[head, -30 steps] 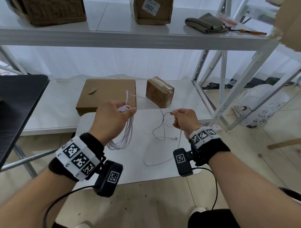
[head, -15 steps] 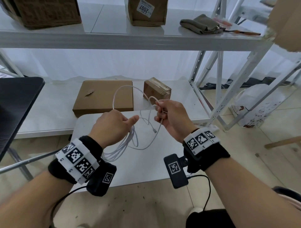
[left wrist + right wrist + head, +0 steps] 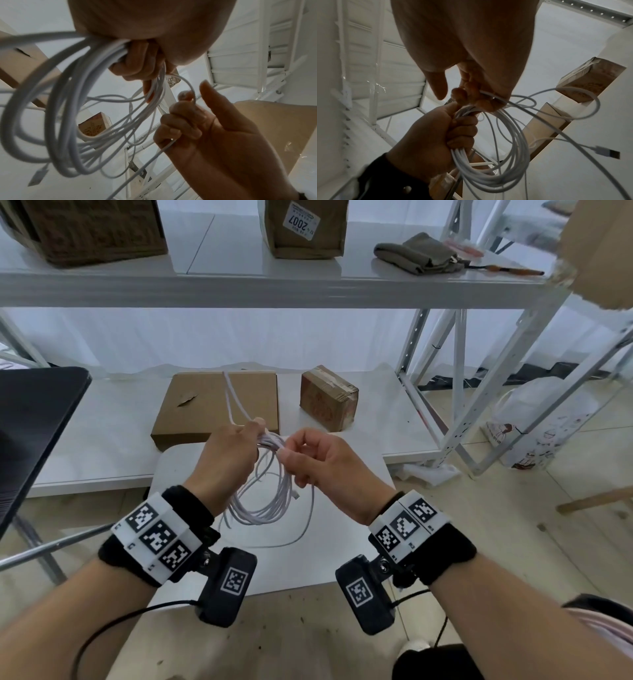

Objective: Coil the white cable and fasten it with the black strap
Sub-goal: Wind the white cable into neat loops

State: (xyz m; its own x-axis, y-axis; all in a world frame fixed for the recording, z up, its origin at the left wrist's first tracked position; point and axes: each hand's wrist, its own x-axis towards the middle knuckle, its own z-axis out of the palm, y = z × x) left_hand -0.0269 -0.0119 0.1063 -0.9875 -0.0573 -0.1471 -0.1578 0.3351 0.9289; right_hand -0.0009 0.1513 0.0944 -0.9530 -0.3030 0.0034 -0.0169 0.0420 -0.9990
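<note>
The white cable point(image 3: 270, 501) hangs in several loops over the small white table point(image 3: 342, 559). My left hand point(image 3: 236, 453) grips the top of the bundle, seen close in the left wrist view as white cable loops point(image 3: 72, 121) under curled fingers point(image 3: 137, 63). Right beside it, my right hand point(image 3: 308, 460) pinches a single strand and brings it against the bundle; in the right wrist view that strand point(image 3: 489, 94) runs under its fingertips point(image 3: 471, 97). A loop stands up above the left hand. The USB plug point(image 3: 607, 153) dangles free. No black strap is visible.
A flat cardboard box point(image 3: 219, 405) and a small taped box point(image 3: 329, 398) lie on the low white shelf point(image 3: 102, 433) behind the table. A black tabletop point(image 3: 30, 419) is at left. White rack uprights point(image 3: 455, 392) and a white bag point(image 3: 541, 429) stand at right.
My right hand has swung left from the table's right side, carrying the strand to my left hand. The loose cable on the table has been gathered into the hanging bundle.
</note>
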